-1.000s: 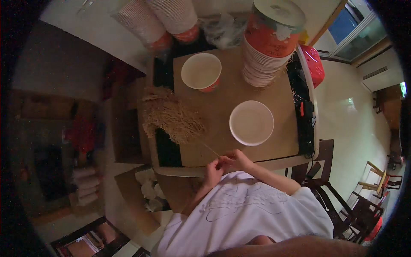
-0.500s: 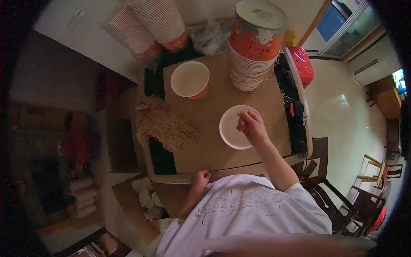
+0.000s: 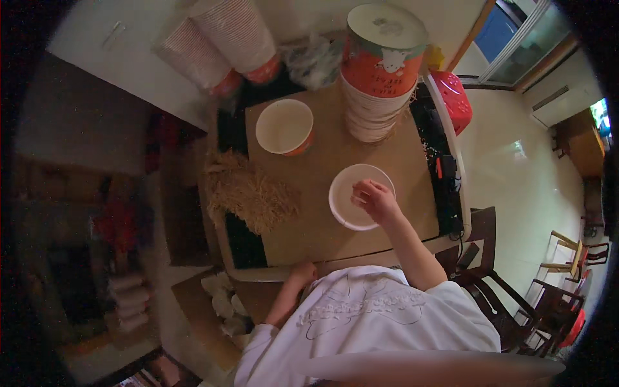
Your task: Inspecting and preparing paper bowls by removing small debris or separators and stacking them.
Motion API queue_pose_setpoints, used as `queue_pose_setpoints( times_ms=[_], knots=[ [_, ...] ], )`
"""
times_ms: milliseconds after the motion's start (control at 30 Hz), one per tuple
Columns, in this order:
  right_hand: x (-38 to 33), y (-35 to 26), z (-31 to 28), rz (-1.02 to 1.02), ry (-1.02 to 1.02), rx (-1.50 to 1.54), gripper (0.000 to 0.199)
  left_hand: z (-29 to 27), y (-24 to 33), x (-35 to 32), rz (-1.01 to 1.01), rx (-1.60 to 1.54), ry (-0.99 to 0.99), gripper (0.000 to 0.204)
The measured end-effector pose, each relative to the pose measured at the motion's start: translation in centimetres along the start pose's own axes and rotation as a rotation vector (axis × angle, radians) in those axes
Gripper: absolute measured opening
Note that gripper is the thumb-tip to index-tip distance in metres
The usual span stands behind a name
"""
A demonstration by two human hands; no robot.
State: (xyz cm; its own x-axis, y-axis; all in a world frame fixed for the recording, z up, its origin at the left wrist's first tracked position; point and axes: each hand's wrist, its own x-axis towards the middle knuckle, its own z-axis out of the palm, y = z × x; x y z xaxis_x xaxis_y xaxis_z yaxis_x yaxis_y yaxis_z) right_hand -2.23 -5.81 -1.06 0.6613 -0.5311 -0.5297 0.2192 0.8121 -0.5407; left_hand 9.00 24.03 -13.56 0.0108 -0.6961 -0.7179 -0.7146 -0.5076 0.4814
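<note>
A white paper bowl (image 3: 342, 213) stands on the brown board (image 3: 335, 248) near the middle of the table. Over its opening hangs my right hand (image 3: 376, 201), its fingers curved and a little apart, with nothing plain to see in them. My left hand (image 3: 302, 276) is at the table's near edge with its fingers curled in; whatever it may hold is too small to make out. Left of the bowl lies a loose heap of tan, stringy strands (image 3: 251, 193). Behind the heap stands an orange-sided paper tub (image 3: 284, 127), white inside.
A tall stack of orange paper tubs (image 3: 380, 80) rises at the back right. Two wrapped stacks of paper tubs (image 3: 232, 35) and a crumpled clear plastic bag (image 3: 313, 61) are at the back left. A red plastic stool (image 3: 451, 100) is beyond the right edge, dark chairs (image 3: 496, 284) nearer.
My right hand has loosened from a pinch and shifted slightly left and nearer over the bowl. The left hand has moved slightly at the table edge.
</note>
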Motion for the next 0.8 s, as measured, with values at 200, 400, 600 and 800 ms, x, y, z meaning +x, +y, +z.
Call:
queue_pose_setpoints(
  times_ms=[200, 400, 600, 800],
  knots=[
    [0.4, 0.2, 0.2, 0.032, 0.051, -0.237, 0.012, -10.5, 7.7, 1.3, 0.237, -0.356, 0.915, 0.016],
    [3.1, 1.2, -1.1, 0.008, 0.196, -0.342, 0.014, -19.6, 12.6, 8.2, 0.372, -0.532, 1.029, 0.023],
    [3.2, 2.0, -1.7, -0.035, 0.226, -0.464, 0.015, -19.3, 13.3, 8.5, 0.274, -0.306, 0.827, 0.026],
    [1.4, 3.0, -2.2, -0.015, 0.022, -0.306, 0.019, -15.5, 13.2, 6.9, 0.275, -0.55, 0.794, 0.027]
  ],
)
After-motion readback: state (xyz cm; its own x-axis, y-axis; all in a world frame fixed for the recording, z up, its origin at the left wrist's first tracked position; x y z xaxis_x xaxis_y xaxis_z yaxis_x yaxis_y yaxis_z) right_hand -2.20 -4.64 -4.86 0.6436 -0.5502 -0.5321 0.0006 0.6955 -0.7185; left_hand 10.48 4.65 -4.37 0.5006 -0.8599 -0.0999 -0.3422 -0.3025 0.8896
